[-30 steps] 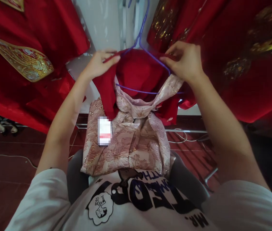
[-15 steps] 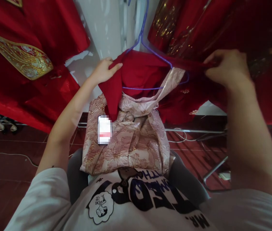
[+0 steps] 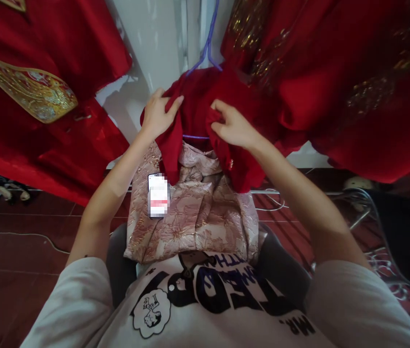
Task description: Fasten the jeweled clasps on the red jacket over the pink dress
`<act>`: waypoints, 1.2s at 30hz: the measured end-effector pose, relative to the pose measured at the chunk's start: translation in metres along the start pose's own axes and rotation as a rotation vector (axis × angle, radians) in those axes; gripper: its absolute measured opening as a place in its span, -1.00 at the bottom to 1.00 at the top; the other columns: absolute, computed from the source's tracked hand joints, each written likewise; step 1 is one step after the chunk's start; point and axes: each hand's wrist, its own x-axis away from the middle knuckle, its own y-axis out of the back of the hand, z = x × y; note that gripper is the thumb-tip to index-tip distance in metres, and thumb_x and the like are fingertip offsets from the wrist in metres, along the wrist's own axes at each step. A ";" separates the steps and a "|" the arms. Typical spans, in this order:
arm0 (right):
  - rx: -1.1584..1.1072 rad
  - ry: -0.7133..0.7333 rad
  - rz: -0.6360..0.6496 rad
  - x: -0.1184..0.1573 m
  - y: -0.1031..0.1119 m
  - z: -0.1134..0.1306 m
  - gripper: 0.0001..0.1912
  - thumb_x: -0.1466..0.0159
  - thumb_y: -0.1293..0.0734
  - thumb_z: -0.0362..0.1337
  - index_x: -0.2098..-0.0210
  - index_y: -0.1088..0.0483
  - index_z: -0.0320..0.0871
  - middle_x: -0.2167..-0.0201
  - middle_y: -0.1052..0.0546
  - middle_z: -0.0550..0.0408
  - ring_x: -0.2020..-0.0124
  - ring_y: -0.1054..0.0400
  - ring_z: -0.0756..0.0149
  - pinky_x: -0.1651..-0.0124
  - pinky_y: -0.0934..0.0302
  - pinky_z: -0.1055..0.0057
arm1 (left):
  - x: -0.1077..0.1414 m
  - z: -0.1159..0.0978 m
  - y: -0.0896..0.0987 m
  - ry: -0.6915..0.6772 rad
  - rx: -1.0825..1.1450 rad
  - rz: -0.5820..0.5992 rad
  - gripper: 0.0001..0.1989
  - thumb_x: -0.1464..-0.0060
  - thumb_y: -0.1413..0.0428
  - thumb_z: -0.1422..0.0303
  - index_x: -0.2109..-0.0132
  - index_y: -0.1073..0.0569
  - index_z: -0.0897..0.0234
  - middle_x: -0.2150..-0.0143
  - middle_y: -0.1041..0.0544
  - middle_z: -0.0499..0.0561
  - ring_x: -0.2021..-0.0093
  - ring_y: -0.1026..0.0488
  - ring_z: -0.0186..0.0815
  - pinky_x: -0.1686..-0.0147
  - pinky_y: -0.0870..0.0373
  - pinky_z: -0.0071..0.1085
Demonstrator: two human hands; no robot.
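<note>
A dark red garment (image 3: 196, 104) hangs over a purple hanger (image 3: 208, 46), its front parted in the middle. My left hand (image 3: 158, 113) grips its left edge, thumb pointing inward. At the opposite edge, my right hand (image 3: 232, 123) is closed on the same garment with the fingers curled. The hanger's lower bar shows between the two edges. Below, a pink and gold brocade garment (image 3: 190, 217) lies across my lap, its upper part reaching up behind the red cloth. A phone (image 3: 157, 195) with a lit screen rests on the brocade.
Red garments with gold embroidery (image 3: 27, 87) hang on the left, and more red ones (image 3: 317, 96) on the right. Behind the hanger is a pale wall (image 3: 154, 43). A dark chair (image 3: 404, 232) stands at the right, and a white cable (image 3: 272, 203) lies on the tiled floor.
My right hand has come inward from the far right with the red garment's edge, which now covers the hanger's right side and the brocade strap. My left hand stays almost in place.
</note>
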 end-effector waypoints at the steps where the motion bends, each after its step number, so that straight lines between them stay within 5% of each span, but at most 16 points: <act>1: 0.015 0.007 -0.002 0.003 -0.002 -0.003 -0.82 -0.24 -0.34 -0.44 0.26 -0.27 -0.08 0.37 -0.41 0.18 0.25 -0.39 0.25 -0.05 -0.41 0.12 | 0.001 -0.001 0.003 0.001 -0.005 0.004 -0.49 -0.25 -0.23 -0.12 0.42 -0.34 0.16 0.24 -0.47 0.11 -0.04 -0.54 0.02 -0.17 -0.46 -0.06; 6: 0.055 -0.082 -0.135 0.022 0.009 -0.023 -0.75 -0.26 -0.40 -0.26 0.10 -0.30 -0.08 0.32 -0.43 0.14 0.22 -0.41 0.22 -0.02 -0.43 0.12 | 0.032 -0.014 0.006 -0.002 -0.029 -0.101 -0.56 -0.05 -0.44 0.02 0.23 -0.39 0.13 -0.07 -0.46 0.19 -0.27 -0.39 0.12 -0.34 -0.34 0.13; 12: 0.063 -0.104 -0.218 0.021 -0.001 -0.038 -0.59 -0.19 -0.45 -0.18 0.01 -0.32 -0.06 0.21 -0.47 0.08 0.16 -0.43 0.19 0.02 -0.43 0.15 | 0.067 -0.029 -0.023 0.123 0.073 -0.143 -0.61 -0.31 -0.22 0.01 -0.05 -0.32 0.13 -0.02 -0.54 0.15 -0.09 -0.55 -0.03 -0.19 -0.49 -0.02; 18: 0.004 -0.048 -0.222 0.010 -0.034 -0.016 -0.80 -0.30 -0.36 -0.14 0.11 -0.39 -0.03 0.19 -0.53 0.05 0.14 -0.44 0.17 -0.09 -0.43 0.15 | 0.053 -0.058 -0.047 0.070 0.141 -0.042 -0.82 -0.32 -0.21 0.19 0.05 -0.41 0.11 0.10 -0.62 0.10 0.02 -0.62 -0.06 -0.13 -0.49 -0.14; 23: -0.153 -0.062 -0.213 0.012 -0.046 -0.004 -0.62 -0.33 -0.41 0.06 -0.02 -0.41 0.00 0.13 -0.54 0.07 0.08 -0.47 0.20 -0.03 -0.47 0.25 | 0.055 -0.067 -0.044 0.076 0.205 0.021 -0.80 -0.25 -0.26 0.29 0.01 -0.49 0.13 0.11 -0.64 0.09 -0.03 -0.62 -0.05 -0.14 -0.51 -0.14; 30: -0.310 -0.084 -0.192 0.036 -0.037 0.007 -0.40 -0.27 -0.40 0.33 -0.03 -0.47 0.02 0.02 -0.56 0.04 -0.01 -0.49 0.22 -0.03 -0.48 0.31 | 0.080 -0.062 -0.040 0.153 0.406 -0.082 -0.73 -0.26 -0.27 0.24 -0.09 -0.58 0.10 -0.10 -0.65 0.07 -0.17 -0.59 -0.11 -0.20 -0.54 -0.13; 36: -0.365 -0.089 -0.253 0.043 -0.041 0.009 -0.37 -0.20 -0.46 0.35 0.02 -0.49 0.00 0.13 -0.54 0.09 0.11 -0.49 0.27 0.04 -0.49 0.31 | 0.090 -0.060 -0.046 0.289 0.525 -0.104 -0.80 -0.20 -0.33 0.35 0.06 -0.53 0.17 0.06 -0.69 0.06 0.02 -0.68 -0.21 -0.05 -0.63 -0.24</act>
